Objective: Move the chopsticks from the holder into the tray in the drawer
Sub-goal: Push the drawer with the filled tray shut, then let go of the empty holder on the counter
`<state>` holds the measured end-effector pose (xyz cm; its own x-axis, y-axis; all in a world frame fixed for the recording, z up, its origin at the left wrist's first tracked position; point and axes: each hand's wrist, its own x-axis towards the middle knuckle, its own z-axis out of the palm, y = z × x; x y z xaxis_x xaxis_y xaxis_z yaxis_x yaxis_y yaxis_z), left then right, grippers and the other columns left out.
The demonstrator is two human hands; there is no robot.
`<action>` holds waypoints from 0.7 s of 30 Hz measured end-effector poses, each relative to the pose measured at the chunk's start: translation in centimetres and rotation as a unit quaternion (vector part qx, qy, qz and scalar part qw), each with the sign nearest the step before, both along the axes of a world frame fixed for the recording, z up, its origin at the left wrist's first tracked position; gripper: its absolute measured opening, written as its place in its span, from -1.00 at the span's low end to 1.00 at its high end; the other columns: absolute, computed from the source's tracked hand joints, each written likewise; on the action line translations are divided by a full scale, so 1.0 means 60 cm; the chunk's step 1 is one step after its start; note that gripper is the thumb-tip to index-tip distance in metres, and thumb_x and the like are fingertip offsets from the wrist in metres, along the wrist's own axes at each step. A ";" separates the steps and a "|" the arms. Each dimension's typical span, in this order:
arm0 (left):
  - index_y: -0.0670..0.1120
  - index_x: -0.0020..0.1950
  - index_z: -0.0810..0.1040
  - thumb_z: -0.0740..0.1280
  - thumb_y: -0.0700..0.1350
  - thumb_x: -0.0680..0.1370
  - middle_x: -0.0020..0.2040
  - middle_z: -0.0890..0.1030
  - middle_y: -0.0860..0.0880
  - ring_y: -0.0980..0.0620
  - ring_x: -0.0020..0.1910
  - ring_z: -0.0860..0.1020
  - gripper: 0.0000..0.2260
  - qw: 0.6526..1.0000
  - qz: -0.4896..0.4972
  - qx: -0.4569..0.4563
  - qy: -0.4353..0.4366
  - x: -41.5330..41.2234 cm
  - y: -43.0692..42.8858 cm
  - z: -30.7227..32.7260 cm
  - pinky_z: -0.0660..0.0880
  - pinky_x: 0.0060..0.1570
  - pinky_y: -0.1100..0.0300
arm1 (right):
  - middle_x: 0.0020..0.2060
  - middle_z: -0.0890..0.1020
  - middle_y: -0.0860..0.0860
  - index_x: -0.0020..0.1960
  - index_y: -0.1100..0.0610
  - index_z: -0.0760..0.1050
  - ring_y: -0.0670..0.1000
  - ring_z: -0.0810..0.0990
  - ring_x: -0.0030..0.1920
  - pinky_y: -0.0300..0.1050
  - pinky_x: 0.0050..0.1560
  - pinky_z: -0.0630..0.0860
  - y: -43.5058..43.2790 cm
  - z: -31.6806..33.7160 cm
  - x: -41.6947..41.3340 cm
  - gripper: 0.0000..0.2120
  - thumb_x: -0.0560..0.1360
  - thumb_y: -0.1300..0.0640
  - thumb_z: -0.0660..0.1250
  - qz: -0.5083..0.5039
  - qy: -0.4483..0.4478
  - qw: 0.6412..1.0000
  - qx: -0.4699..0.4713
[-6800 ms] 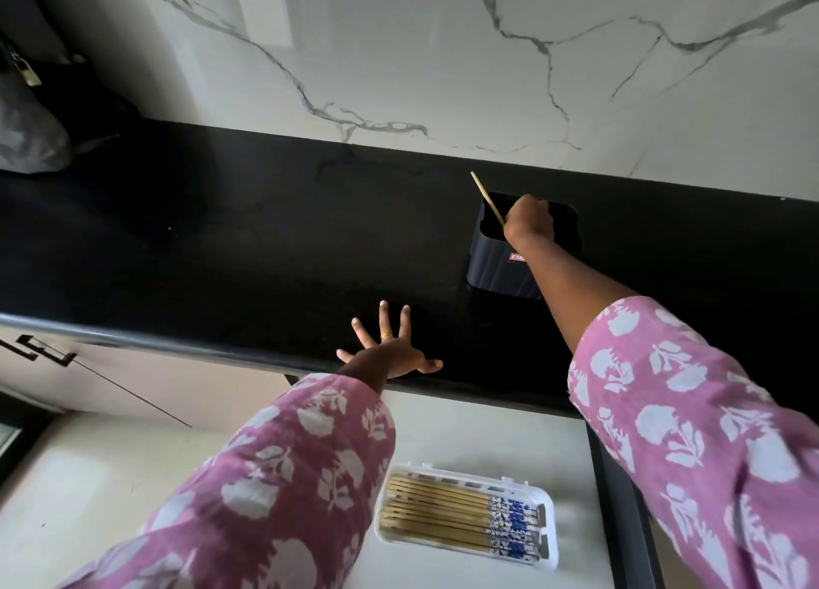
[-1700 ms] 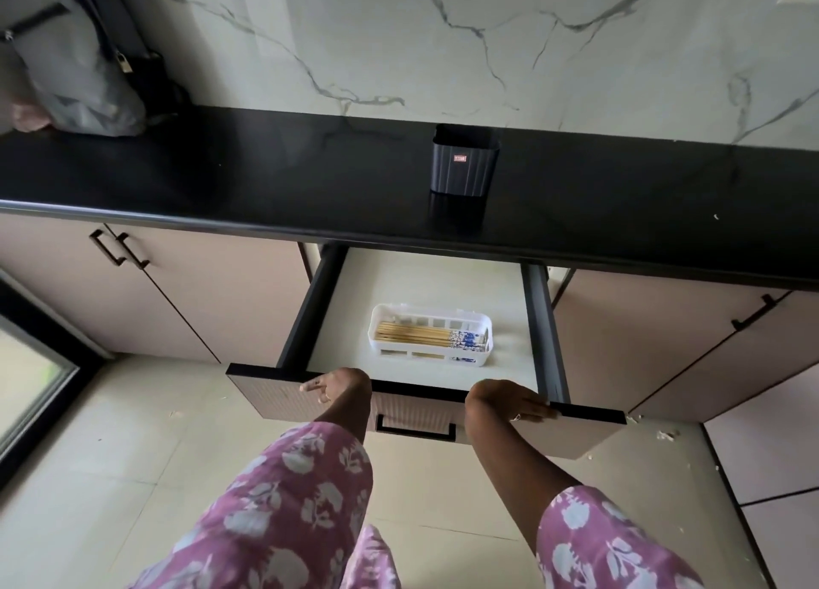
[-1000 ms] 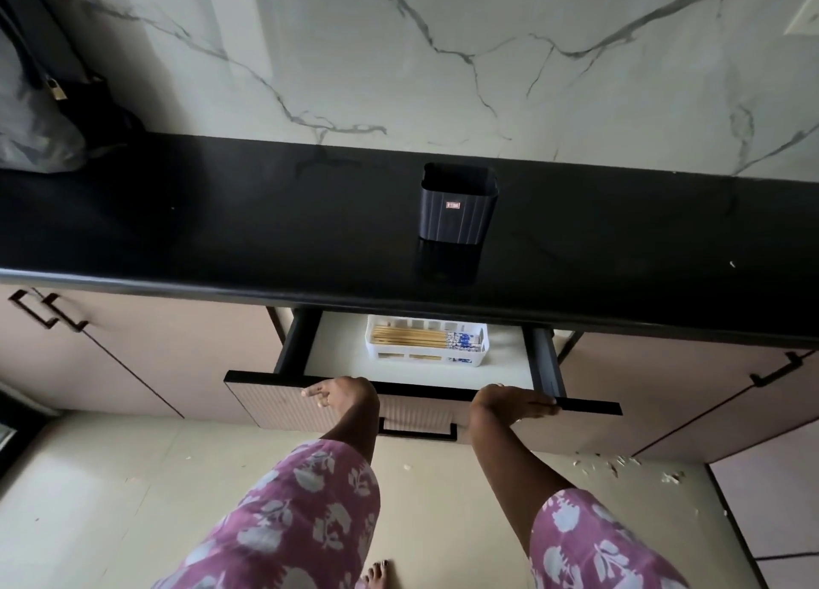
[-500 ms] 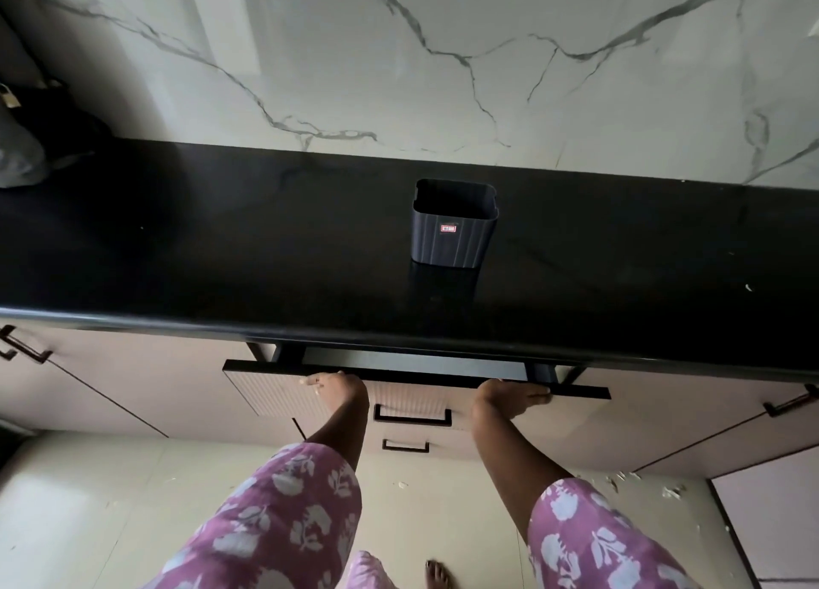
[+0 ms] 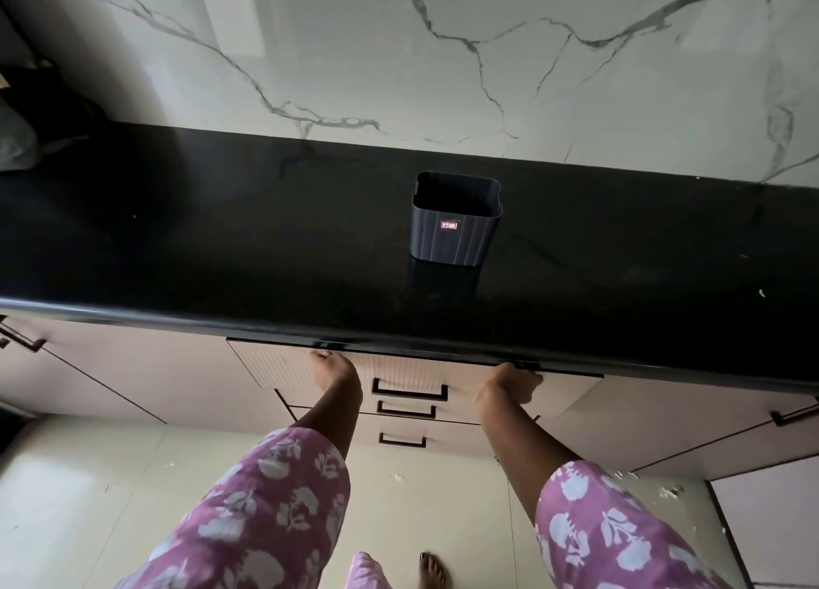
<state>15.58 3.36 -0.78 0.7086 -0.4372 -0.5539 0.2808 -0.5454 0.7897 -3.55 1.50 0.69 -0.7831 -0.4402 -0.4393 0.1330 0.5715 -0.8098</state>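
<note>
Both hands, left (image 5: 333, 369) and right (image 5: 514, 382), pressed flat-fingered on ribbed drawer (image 5: 401, 369), now shut since a half-second earlier. Chopsticks and tray hidden inside; ribbed dark holder (image 5: 454, 229) upright on glossy black counter (image 5: 221, 243).

Both forearms are bare below loose, elbow-length purple cotton sleeves (image 5: 274, 513) printed with pale blue-white flowers and leaves. The left hand (image 5: 332, 367) and right hand (image 5: 514, 384) wear no gloves. One bare foot (image 5: 432, 571) shows dark-painted toenails.
</note>
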 end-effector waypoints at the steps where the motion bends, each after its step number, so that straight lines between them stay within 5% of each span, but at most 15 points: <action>1: -0.23 0.45 0.26 -0.02 -0.18 0.68 0.45 0.34 -0.18 -0.09 0.40 0.35 -0.64 1.000 0.024 -0.001 0.001 0.002 -0.003 0.004 0.21 0.39 0.15 | 0.32 0.40 0.33 0.41 0.30 0.20 0.32 0.42 0.30 0.11 0.26 0.38 -0.003 0.001 -0.001 -0.60 0.58 0.35 0.04 -0.018 -0.002 1.000 0.000; 5: -0.09 0.54 0.13 0.01 -0.33 0.63 0.47 0.32 -0.12 -0.05 0.41 0.36 -0.53 0.983 0.163 -0.081 -0.011 0.005 -0.021 0.045 0.28 0.38 0.18 | 0.51 0.08 0.24 0.52 0.28 -0.02 0.24 0.11 0.50 0.13 0.48 0.18 -0.020 0.012 -0.009 -0.46 0.57 0.37 0.03 -0.007 0.076 0.993 -0.094; 8: -0.08 0.53 0.17 0.03 -0.41 0.58 0.47 0.29 -0.10 -0.02 0.41 0.33 -0.46 0.970 0.155 -0.172 -0.067 0.002 -0.045 0.087 0.29 0.35 0.23 | 0.53 0.05 0.20 0.52 0.28 0.00 0.19 0.04 0.53 0.04 0.51 0.08 -0.047 0.042 -0.011 -0.48 0.59 0.35 0.04 0.060 0.140 0.978 -0.140; 13: -0.20 0.45 0.31 0.05 -0.33 0.60 0.50 0.23 -0.13 -0.14 0.40 0.30 -0.59 0.963 -0.002 -0.159 -0.218 0.002 -0.117 0.126 0.21 0.37 0.15 | 0.49 0.19 0.24 0.49 0.30 0.10 0.19 0.20 0.49 0.03 0.48 0.20 -0.117 0.090 -0.007 -0.53 0.61 0.28 0.09 0.139 0.125 0.966 -0.178; 16: -0.19 0.45 0.32 0.07 -0.11 0.66 0.47 0.33 -0.14 -0.12 0.44 0.30 -0.62 0.963 -0.137 -0.146 -0.178 -0.003 -0.168 0.140 0.16 0.45 0.03 | 0.44 0.30 0.23 0.49 0.25 0.13 0.21 0.34 0.42 0.09 0.42 0.30 -0.160 0.116 -0.002 -0.49 0.60 0.13 0.15 0.180 0.064 0.964 -0.185; 21: -0.09 0.49 0.26 -0.08 0.15 0.64 0.49 0.30 -0.13 -0.17 0.47 0.24 -0.48 0.958 -0.262 -0.100 -0.059 -0.034 -0.233 0.174 0.07 0.48 -0.12 | 0.48 0.24 0.19 0.52 0.20 0.03 0.18 0.28 0.45 0.03 0.47 0.22 -0.221 0.151 0.000 -0.35 0.58 -0.07 0.18 0.224 0.003 0.957 -0.184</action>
<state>13.53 -10.61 9.64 0.4147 -0.8394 -0.3514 -0.0879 -0.4213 0.9026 -3.53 -11.78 9.73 -0.4805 -0.8571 -0.1860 -0.0633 0.2455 -0.9673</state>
